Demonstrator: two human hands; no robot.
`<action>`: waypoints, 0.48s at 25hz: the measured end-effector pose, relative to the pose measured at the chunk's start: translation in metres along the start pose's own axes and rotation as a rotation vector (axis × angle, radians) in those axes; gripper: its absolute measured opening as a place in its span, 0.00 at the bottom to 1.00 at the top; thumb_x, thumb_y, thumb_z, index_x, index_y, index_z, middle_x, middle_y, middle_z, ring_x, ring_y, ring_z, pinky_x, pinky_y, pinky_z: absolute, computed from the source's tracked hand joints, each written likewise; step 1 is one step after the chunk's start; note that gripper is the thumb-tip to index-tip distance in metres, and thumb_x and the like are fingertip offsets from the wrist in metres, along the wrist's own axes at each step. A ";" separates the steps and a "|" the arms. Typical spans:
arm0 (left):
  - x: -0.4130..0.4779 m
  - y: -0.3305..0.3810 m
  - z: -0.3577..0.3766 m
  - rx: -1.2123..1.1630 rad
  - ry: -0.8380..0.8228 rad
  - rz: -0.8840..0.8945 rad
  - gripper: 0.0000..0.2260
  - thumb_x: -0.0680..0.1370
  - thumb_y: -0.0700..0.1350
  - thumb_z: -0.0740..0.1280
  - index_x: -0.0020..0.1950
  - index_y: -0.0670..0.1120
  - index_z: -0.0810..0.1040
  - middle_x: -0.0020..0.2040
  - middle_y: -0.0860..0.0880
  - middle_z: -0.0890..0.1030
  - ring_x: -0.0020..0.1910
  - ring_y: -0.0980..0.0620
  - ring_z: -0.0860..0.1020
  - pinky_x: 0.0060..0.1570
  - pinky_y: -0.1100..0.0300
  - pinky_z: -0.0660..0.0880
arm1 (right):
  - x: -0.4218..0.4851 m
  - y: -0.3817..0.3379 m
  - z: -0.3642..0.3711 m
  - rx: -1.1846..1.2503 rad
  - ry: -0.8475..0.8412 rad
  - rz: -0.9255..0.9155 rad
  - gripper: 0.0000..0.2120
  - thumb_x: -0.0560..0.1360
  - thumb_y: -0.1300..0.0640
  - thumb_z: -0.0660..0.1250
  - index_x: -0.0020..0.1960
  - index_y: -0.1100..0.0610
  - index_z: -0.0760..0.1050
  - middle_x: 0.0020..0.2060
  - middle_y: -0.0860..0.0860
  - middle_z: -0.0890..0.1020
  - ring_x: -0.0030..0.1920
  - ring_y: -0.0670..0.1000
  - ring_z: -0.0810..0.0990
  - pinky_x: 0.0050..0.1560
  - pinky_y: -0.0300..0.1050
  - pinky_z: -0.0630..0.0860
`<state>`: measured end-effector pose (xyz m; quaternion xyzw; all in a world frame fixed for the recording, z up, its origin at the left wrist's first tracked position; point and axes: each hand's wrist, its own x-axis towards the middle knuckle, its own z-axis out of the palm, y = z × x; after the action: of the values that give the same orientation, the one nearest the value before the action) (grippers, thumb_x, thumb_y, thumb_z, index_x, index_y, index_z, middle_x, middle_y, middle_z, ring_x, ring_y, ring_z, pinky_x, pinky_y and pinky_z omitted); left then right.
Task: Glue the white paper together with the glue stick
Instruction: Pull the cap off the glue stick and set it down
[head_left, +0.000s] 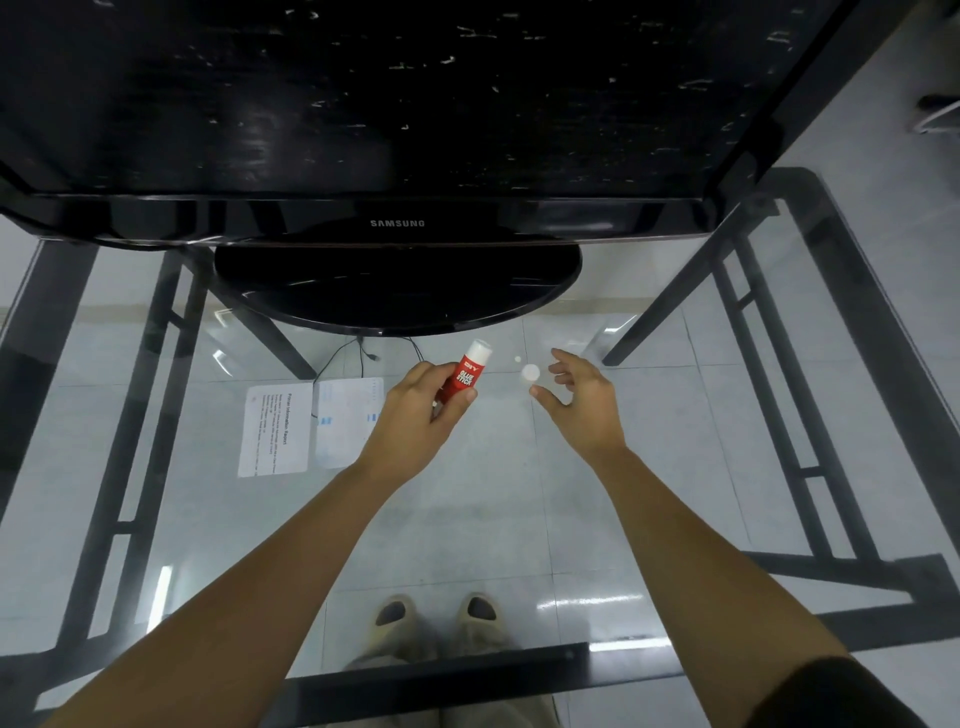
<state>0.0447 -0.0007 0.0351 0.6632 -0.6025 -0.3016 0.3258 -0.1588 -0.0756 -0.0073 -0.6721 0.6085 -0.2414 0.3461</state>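
My left hand (423, 410) grips a red glue stick (466, 375) with a white top, held tilted above the glass table. My right hand (582, 397) hovers to the right of it with fingers spread and nothing in it. A small white round thing (530, 372) lies on the glass between the two hands; whether it is the stick's cap I cannot tell. Two white paper sheets lie side by side on the glass to the left: a printed one (275, 436) and a paler one (345, 421), partly hidden by my left hand.
A black Samsung monitor (395, 130) on a round black base (397, 288) stands at the far side of the glass table (493, 519). Black metal frame bars run under the glass at left and right. My feet show through the glass near the front edge.
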 end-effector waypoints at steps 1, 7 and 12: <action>-0.001 0.004 -0.004 -0.016 0.014 -0.003 0.17 0.77 0.51 0.64 0.63 0.45 0.74 0.49 0.51 0.74 0.45 0.56 0.74 0.42 0.72 0.70 | -0.003 -0.009 -0.005 0.045 0.042 0.001 0.22 0.72 0.54 0.71 0.65 0.56 0.71 0.51 0.48 0.77 0.48 0.44 0.75 0.51 0.31 0.70; -0.014 0.033 -0.034 -0.147 0.116 -0.043 0.12 0.72 0.51 0.71 0.52 0.48 0.79 0.42 0.60 0.78 0.42 0.68 0.76 0.40 0.78 0.71 | -0.032 -0.092 -0.024 0.336 -0.017 -0.035 0.11 0.74 0.48 0.66 0.53 0.52 0.79 0.46 0.44 0.82 0.46 0.38 0.79 0.45 0.27 0.72; -0.029 0.044 -0.055 -0.150 0.140 0.005 0.09 0.72 0.49 0.71 0.51 0.48 0.80 0.41 0.59 0.79 0.42 0.65 0.77 0.41 0.76 0.73 | -0.053 -0.127 -0.020 0.468 -0.192 -0.043 0.09 0.72 0.46 0.68 0.47 0.51 0.81 0.35 0.40 0.80 0.37 0.39 0.77 0.39 0.29 0.71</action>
<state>0.0593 0.0290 0.1041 0.6548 -0.5557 -0.2981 0.4167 -0.0985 -0.0246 0.1070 -0.6063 0.4858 -0.3180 0.5434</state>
